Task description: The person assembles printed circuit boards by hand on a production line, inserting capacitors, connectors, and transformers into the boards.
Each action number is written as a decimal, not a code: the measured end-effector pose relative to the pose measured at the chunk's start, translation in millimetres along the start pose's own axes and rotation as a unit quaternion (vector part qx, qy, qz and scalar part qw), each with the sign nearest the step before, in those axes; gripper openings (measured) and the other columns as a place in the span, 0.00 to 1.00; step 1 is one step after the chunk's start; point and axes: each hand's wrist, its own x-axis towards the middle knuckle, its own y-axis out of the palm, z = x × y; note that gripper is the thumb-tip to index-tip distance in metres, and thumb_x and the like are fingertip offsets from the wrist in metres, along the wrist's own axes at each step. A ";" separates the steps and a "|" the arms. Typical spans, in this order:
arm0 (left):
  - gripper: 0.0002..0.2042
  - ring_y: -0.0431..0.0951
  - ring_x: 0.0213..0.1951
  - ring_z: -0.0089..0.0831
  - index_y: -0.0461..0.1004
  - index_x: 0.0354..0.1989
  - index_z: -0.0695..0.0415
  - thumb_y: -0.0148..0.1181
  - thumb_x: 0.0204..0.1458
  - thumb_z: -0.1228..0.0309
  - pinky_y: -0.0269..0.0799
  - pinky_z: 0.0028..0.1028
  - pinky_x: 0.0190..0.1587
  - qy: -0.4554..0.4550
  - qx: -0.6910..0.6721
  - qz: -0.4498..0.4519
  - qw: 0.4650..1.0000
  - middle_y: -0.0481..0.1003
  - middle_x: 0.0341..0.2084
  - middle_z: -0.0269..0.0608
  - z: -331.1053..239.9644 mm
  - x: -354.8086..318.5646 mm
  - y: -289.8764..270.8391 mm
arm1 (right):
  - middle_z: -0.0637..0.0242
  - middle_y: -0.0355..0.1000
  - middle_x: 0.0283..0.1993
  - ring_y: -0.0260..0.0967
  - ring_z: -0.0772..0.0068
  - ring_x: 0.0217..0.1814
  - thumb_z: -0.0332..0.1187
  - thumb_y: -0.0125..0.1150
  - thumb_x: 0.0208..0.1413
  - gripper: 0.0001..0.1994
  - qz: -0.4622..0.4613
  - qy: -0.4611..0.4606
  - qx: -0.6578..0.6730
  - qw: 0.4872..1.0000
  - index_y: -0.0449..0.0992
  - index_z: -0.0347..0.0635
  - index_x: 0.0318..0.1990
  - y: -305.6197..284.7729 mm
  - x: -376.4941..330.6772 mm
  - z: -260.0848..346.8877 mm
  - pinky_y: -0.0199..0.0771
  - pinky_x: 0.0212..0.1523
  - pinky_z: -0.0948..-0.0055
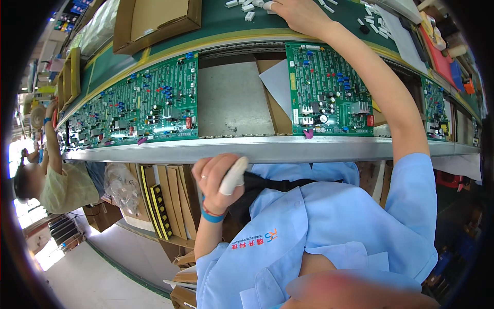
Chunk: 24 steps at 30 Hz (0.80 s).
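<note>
My right hand (301,15) reaches across the bench to small white plastic connectors (249,16) strewn on the green surface. Its fingers are drawn together at the pile, one with a white finger cot; what they pinch cannot be made out. My left hand (220,177) is curled closed just in front of the metal rail (257,149), a white finger cot on its thumb; anything inside is hidden. A populated green circuit board (332,92) lies in the track under my right arm. Left of it, past a gap, are more green circuit boards (167,98).
A cardboard box (157,23) stands at the far left of the bench. More white parts (378,26) and a small black part (364,29) lie at the far right. Another circuit board (435,105) sits further right. At left, another person (62,180) works along the line.
</note>
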 end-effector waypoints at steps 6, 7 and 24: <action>0.20 0.77 0.39 0.31 0.78 0.43 0.54 0.60 0.36 0.81 0.64 0.31 0.46 0.028 -0.111 0.012 0.993 0.76 0.38 0.35 -14.7 35.1 42.3 | 0.53 0.68 0.38 0.71 0.53 0.42 0.29 0.53 0.54 0.06 0.044 0.043 0.009 0.998 0.73 0.38 0.37 -12.7 -10.6 -2.5 0.72 0.41 0.61; 0.20 0.77 0.39 0.31 0.78 0.44 0.55 0.60 0.37 0.80 0.64 0.31 0.46 0.045 -0.121 0.020 0.991 0.76 0.38 0.35 -16.0 40.1 48.0 | 0.53 0.70 0.37 0.71 0.50 0.41 0.30 0.54 0.54 0.06 0.015 0.091 0.068 0.993 0.73 0.38 0.37 -24.1 -14.6 1.8 0.72 0.40 0.61; 0.19 0.79 0.37 0.23 0.76 0.50 0.55 0.65 0.46 0.73 0.56 0.32 0.54 0.001 -0.006 0.041 0.999 0.79 0.33 0.30 -32.4 34.8 73.4 | 0.68 0.77 0.33 0.74 0.64 0.32 0.30 0.66 0.49 0.07 0.071 0.226 0.276 0.932 0.79 0.46 0.37 -128.6 -174.2 117.1 0.71 0.30 0.68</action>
